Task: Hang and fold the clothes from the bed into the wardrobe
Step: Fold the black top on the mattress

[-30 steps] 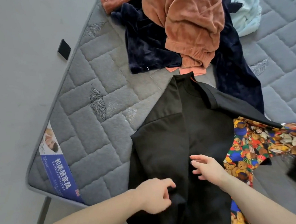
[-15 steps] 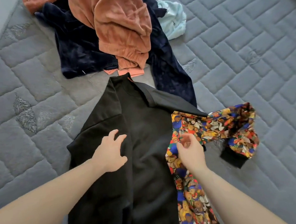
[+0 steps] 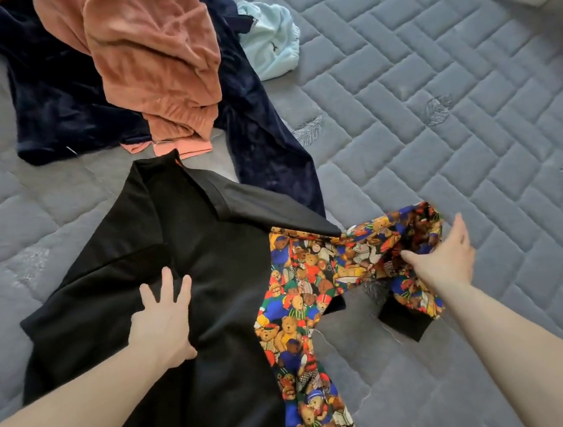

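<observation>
She is mid-fold on the black garment (image 3: 211, 289), spread on the bed (image 3: 435, 112): left hand (image 3: 163, 321) presses flat, fingers splayed, right hand (image 3: 446, 259) grasps the bear-print sleeve (image 3: 379, 248). Next, I'd guess, that sleeve folds inward.

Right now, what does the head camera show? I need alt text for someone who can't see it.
A person's left hand presses flat on a black garment with a teddy-bear-print side, spread on a grey quilted mattress, while the right hand holds its printed sleeve. Behind lie rust-orange, navy and pale blue clothes.
</observation>
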